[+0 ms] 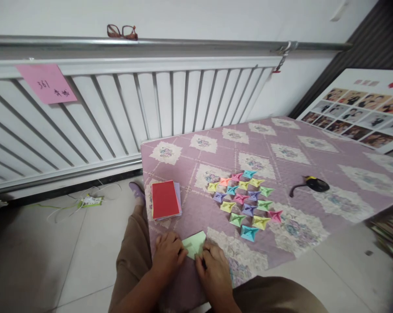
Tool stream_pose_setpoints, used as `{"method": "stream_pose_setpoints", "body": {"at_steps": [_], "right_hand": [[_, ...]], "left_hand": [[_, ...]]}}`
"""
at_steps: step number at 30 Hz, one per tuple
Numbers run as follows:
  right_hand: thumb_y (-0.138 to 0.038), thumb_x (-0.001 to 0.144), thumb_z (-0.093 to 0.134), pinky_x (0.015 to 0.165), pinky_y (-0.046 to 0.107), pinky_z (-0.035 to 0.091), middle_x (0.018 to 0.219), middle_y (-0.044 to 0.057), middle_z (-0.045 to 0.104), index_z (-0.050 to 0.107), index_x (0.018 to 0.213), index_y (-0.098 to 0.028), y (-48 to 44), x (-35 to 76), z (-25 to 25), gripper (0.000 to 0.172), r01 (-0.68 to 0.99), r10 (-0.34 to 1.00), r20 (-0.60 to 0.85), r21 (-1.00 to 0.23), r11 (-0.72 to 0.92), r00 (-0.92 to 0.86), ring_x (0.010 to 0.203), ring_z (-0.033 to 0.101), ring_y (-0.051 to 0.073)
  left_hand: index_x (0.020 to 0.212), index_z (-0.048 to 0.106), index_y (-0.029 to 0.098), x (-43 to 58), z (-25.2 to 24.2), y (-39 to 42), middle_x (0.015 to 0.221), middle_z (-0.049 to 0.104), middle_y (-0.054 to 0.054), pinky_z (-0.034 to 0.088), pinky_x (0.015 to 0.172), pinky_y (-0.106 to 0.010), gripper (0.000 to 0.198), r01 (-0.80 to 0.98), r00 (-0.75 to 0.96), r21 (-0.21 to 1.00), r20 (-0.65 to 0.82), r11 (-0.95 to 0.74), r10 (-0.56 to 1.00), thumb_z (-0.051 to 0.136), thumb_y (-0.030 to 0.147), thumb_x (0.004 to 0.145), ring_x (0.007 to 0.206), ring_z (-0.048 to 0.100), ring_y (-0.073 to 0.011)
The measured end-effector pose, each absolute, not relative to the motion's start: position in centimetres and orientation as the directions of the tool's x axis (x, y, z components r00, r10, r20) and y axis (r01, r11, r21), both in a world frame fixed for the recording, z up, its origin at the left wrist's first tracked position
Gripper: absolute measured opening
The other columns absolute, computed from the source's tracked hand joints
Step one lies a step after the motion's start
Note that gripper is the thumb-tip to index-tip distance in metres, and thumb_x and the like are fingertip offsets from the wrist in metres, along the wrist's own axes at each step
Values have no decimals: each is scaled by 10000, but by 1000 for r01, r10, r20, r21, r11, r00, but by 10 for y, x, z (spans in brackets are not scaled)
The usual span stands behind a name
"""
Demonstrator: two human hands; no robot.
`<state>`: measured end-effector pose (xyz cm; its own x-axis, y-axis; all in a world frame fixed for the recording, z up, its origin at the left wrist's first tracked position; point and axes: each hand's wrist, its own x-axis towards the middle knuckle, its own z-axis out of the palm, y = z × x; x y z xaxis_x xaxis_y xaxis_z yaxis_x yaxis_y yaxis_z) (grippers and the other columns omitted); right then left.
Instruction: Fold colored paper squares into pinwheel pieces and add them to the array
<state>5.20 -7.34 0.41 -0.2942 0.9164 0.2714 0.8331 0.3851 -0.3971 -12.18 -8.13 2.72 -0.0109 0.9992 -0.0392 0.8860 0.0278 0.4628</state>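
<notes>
A light green sheet of paper lies partly folded on the near edge of a pink patterned cloth. My left hand presses its fingers closed on the sheet's left side. My right hand pinches the sheet's lower right corner. A stack of coloured paper squares with a red sheet on top lies just beyond my left hand. Several small folded paper shapes in many colours are laid out in rows to the right of the stack.
A black tool with a yellow tip rests on the cloth at the right. A white radiator with a pink note stands behind, glasses on its pipe. A photo board leans at far right. Strings lie on the floor.
</notes>
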Motion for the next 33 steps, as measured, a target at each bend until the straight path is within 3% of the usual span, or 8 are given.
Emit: {"method": "stream_pose_setpoints", "body": {"at_steps": [11,24,30,33], "right_hand": [[-146,801,561,781,385,449,922,75,623,557,692,-226,-73,51,8,135,837,930,239,-414,357,-279,885,557,250],[-129,815,545,772,364,430,874,56,603,534,719,-225,-74,50,12,135,845,928,251,-397,359,-276,863,542,233],[-133,801,549,753,354,426,926,60,616,545,727,-229,-75,51,11,121,844,918,293,-389,369,-266,866,548,235],[-126,794,545,735,342,426,883,51,609,545,734,-234,-76,51,9,123,846,911,317,-378,375,-262,845,550,229]], "left_hand": [[764,639,215,-121,27,-77,933,622,-17,327,836,-390,139,917,2,399,-30,10,1000,618,310,862,924,523,-230],[773,626,206,-136,25,-74,873,620,-16,355,826,-374,107,933,2,358,31,-13,1000,607,254,867,901,534,-226],[1046,652,283,-116,0,-100,1056,659,-22,379,894,-366,241,910,181,327,237,-254,954,494,159,914,973,556,-211],[1243,572,259,-101,-9,-113,1242,614,-45,378,951,-362,367,903,277,280,204,-327,939,457,137,916,1128,520,-224]]}}
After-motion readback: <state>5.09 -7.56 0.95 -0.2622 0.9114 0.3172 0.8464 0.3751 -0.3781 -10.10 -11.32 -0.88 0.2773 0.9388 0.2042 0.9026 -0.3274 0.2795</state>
